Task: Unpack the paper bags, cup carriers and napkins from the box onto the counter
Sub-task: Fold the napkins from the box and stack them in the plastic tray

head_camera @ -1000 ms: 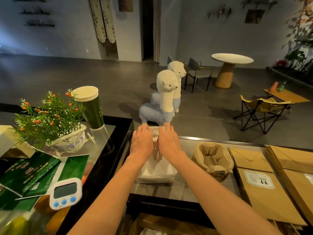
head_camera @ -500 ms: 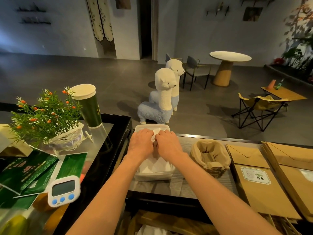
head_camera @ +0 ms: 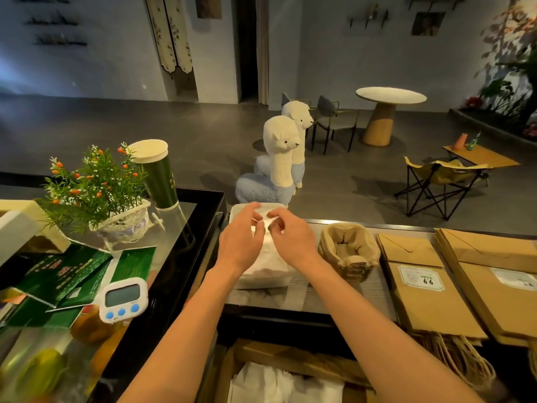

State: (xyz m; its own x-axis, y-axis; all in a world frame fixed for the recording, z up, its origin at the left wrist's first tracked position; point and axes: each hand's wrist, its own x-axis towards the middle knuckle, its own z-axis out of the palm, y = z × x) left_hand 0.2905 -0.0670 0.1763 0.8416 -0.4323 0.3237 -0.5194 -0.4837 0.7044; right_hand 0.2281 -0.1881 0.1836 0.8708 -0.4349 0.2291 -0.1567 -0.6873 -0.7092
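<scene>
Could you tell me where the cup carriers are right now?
In the head view, the cup carriers sit on the counter right of centre, between the white napkin stack and the brown paper bags.

The room is lying dim; warm light is blowing out the napkins (head_camera: pixel 266 267) near centre. Wide-angle bending is warping edges at 3 and 9 o'clock; the 7 o'clock corner is blurring.
</scene>
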